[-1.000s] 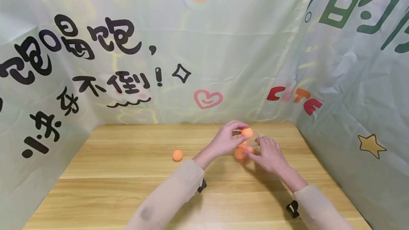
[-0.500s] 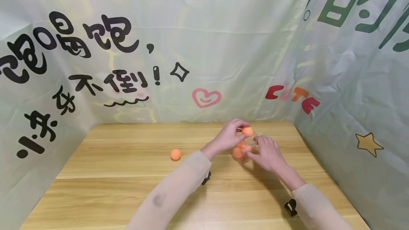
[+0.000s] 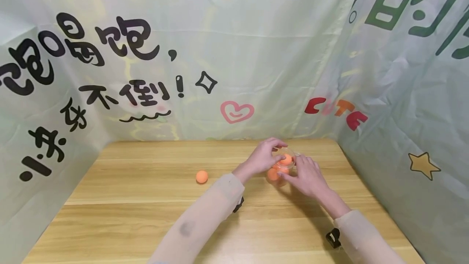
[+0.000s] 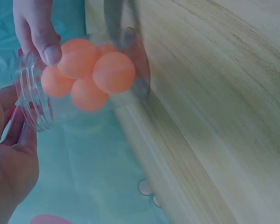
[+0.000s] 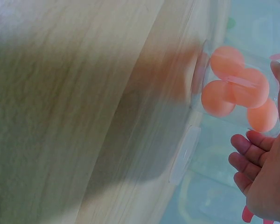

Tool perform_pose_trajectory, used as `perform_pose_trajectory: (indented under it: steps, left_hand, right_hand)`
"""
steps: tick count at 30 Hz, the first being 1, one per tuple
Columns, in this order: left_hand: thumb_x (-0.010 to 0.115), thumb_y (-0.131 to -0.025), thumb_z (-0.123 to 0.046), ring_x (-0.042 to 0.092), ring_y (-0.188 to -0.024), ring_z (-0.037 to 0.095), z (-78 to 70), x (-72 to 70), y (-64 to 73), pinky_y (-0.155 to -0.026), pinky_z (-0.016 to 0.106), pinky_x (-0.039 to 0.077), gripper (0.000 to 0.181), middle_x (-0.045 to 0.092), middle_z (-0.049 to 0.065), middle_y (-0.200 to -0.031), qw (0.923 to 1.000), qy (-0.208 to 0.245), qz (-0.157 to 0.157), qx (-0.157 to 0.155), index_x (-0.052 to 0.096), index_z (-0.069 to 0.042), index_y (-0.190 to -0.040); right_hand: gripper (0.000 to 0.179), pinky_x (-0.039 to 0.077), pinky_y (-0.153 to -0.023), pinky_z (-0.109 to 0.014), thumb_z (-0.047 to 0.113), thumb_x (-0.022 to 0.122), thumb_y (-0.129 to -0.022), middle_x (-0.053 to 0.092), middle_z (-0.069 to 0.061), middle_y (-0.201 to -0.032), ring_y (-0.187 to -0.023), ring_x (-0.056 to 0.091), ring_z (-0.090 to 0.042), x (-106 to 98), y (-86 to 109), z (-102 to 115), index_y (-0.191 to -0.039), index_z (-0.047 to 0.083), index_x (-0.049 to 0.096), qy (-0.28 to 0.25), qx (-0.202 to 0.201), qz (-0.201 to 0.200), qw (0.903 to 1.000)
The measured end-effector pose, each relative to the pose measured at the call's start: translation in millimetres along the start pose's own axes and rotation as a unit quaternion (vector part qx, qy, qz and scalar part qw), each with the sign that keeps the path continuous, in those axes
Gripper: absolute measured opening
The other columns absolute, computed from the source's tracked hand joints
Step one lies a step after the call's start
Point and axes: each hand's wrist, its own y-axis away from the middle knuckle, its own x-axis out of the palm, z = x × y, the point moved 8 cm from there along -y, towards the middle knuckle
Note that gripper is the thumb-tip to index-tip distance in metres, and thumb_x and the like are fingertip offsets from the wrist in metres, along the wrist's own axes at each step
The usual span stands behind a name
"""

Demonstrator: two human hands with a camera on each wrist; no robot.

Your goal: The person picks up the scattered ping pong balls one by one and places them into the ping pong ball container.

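A clear plastic jar (image 3: 290, 165) stands on the wooden table, holding several orange ping-pong balls (image 4: 114, 73). My right hand (image 3: 309, 176) grips its side, with the thumb across the front. At the jar's mouth is my left hand (image 3: 261, 156), thumb and fingers spread apart around the threaded rim (image 4: 35, 93). The topmost ball (image 3: 286, 159) sits just inside the mouth, below the left fingertips. In the right wrist view the right hand's fingers (image 5: 252, 156) curl beside the jar. Another orange ball (image 3: 202, 177) lies alone on the table, left of my left forearm.
The wooden table (image 3: 146, 215) is enclosed by printed cloth at the back (image 3: 190, 121) and on both sides. A flat, clear piece (image 5: 185, 154) lies on the table near the jar in the right wrist view.
My left hand has let go of the ball it held over the mouth, and that ball has dropped into the jar. The right hand keeps its hold.
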Motion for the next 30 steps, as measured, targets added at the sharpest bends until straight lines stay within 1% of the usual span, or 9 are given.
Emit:
perform_pose_trajectory:
  steps: [3,8,11,15,17,20,24,27,30]
  left_hand:
    - [0.073,-0.098,-0.01,0.061,-0.124,0.02,-0.7,-0.3,1.7,-0.104,0.021,0.052,0.042,0.062,0.005,-0.138,0.9999,0.007,0.002,0.009,0.064,-0.007,-0.139]
    - [0.072,-0.099,-0.012,0.062,-0.124,0.022,-3.9,-3.3,6.8,-0.103,0.019,0.052,0.041,0.062,0.006,-0.138,0.9995,0.018,0.0,0.025,0.063,-0.006,-0.139]
    - [0.072,-0.1,-0.014,0.062,-0.124,0.022,-5.4,-6.1,10.8,-0.103,0.021,0.053,0.039,0.061,0.006,-0.138,0.9992,0.021,-0.008,0.034,0.064,-0.007,-0.138]
    - [0.071,-0.101,-0.019,0.061,-0.123,0.018,-7.9,-13.3,19.5,-0.103,0.026,0.054,0.036,0.062,0.004,-0.138,0.998,0.031,-0.031,0.045,0.066,-0.01,-0.136]
    - [0.07,-0.102,-0.02,0.06,-0.123,0.015,-9.9,-18.2,25.5,-0.103,0.027,0.054,0.036,0.062,0.003,-0.139,0.997,0.039,-0.044,0.051,0.066,-0.011,-0.136]
    - [0.071,-0.101,-0.019,0.061,-0.122,0.018,-12.9,-27.2,36.4,-0.104,0.028,0.053,0.035,0.063,0.004,-0.138,0.9948,0.054,-0.061,0.061,0.067,-0.01,-0.135]
    - [0.072,-0.1,-0.016,0.062,-0.122,0.021,-11.4,-39.7,52.3,-0.104,0.026,0.053,0.036,0.064,0.004,-0.136,0.9919,0.062,-0.081,0.075,0.067,-0.009,-0.135]
    - [0.073,-0.099,-0.013,0.061,-0.125,0.019,-6.8,-47.8,63.8,-0.105,0.027,0.053,0.036,0.065,0.004,-0.135,0.9902,0.071,-0.092,0.077,0.067,-0.009,-0.134]
    - [0.074,-0.098,-0.011,0.06,-0.127,0.017,-1.2,-55.2,75.9,-0.106,0.029,0.053,0.037,0.065,0.003,-0.134,0.9886,0.084,-0.104,0.07,0.067,-0.009,-0.134]
  right_hand:
    - [0.076,0.039,-0.104,-0.066,0.054,0.073,-0.092,0.059,-0.023,-0.123,-0.123,0.05,-0.046,0,0.1,0,-0.132,-0.007,0.053,-0.001,0.002,0.001,1.0]
    - [0.081,0.04,-0.103,-0.066,0.058,0.071,-0.093,0.06,-0.023,-0.123,-0.123,0.051,-0.047,-1,0.0,2,-0.136,-0.007,0.051,-0.004,0.002,0.002,1.0]
    - [0.085,0.04,-0.103,-0.067,0.06,0.07,-0.093,0.061,-0.022,-0.124,-0.125,0.051,-0.048,-1,0.1,2,-0.14,-0.007,0.05,-0.005,0.003,0.002,1.0]
    - [0.086,0.038,-0.104,-0.068,0.06,0.07,-0.093,0.06,-0.025,-0.128,-0.127,0.049,-0.049,-1,-0.2,2,-0.141,-0.008,0.049,-0.004,0.004,0.005,1.0]
    - [0.088,0.038,-0.104,-0.068,0.06,0.071,-0.093,0.059,-0.026,-0.131,-0.128,0.048,-0.05,-1,0.0,1,-0.142,-0.008,0.049,-0.005,0.004,0.006,1.0]
    - [0.09,0.038,-0.105,-0.068,0.06,0.072,-0.092,0.059,-0.026,-0.133,-0.129,0.049,-0.049,-1,0.4,1,-0.147,-0.006,0.046,-0.007,0.006,0.003,1.0]
    - [0.093,0.037,-0.106,-0.067,0.064,0.069,-0.092,0.059,-0.026,-0.134,-0.128,0.05,-0.049,-1,1.2,3,-0.15,-0.005,0.045,-0.011,0.003,0.001,0.9999]
    - [0.094,0.037,-0.106,-0.067,0.067,0.066,-0.093,0.059,-0.026,-0.132,-0.125,0.051,-0.049,-1,1.4,4,-0.147,-0.006,0.047,-0.011,0.001,-0.001,0.9999]
    - [0.093,0.038,-0.105,-0.066,0.068,0.066,-0.092,0.06,-0.025,-0.127,-0.121,0.052,-0.048,-2,1.6,4,-0.142,-0.008,0.05,-0.01,0.001,-0.004,0.9999]
